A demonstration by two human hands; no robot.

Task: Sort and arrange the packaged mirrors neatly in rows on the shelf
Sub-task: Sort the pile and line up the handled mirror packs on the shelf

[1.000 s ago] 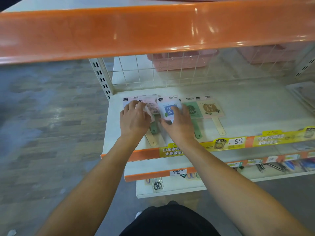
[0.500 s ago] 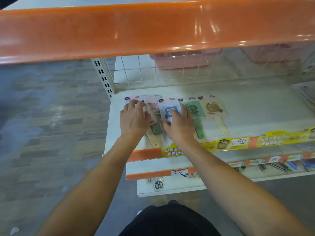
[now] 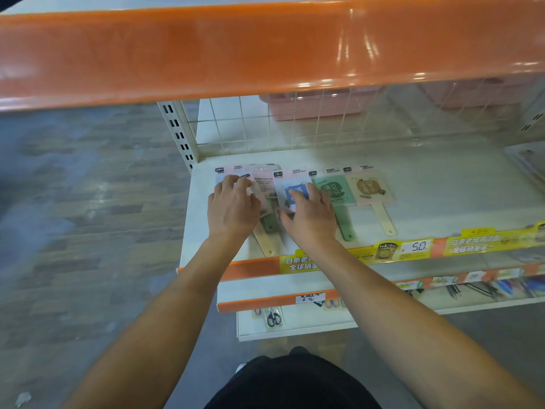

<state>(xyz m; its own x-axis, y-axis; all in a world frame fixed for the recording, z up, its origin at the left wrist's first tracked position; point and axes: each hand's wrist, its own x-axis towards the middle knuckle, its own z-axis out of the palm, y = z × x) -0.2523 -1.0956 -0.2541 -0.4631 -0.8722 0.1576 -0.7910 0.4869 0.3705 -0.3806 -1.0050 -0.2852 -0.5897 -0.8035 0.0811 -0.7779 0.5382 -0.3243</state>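
**Hands and shelf edge hiding much of the mirror row**

The left hand (image 3: pixel 233 206) is covering most of the leftmost packaged mirrors (image 3: pixel 259 184) — their prints are not showing. The right hand (image 3: pixel 309 215) is hiding the lower half of the blue mirror (image 3: pixel 296 191). The orange upper shelf edge (image 3: pixel 265 51) is blocking the pink baskets (image 3: pixel 321 104) behind the grid; the lower shelf items (image 3: pixel 472 287) are blurring out.

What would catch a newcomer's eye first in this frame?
Probably the broad orange shelf edge across the top. Below it, the left hand and right hand press on overlapping packaged mirrors at the white shelf's left end, beside a green mirror and a beige mirror lying flat.
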